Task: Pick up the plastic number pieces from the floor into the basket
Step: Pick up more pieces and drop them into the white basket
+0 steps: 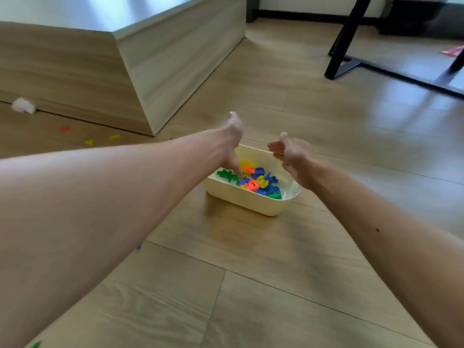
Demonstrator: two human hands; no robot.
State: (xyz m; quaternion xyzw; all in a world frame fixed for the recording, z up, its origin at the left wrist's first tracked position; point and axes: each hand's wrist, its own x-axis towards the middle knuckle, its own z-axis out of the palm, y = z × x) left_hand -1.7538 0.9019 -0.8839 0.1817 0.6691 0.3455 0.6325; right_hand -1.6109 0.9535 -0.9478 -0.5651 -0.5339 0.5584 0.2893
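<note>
Here, both hands (left hand (229,149), right hand (292,156)) hang loose, ungrasping, over the basket (247,198).

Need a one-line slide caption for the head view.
Both hands over the cream basket of coloured number pieces; stray pieces remain on the floor near the wooden box.

This place looks like a room in a home. The floor (263,259) is of light wood-look planks. A low wooden furniture block (155,71) stands on it, and black furniture legs (344,43) stand further back. Colourful plastic number pieces (253,178) fill a cream basket (246,199), like children's toys.
</note>
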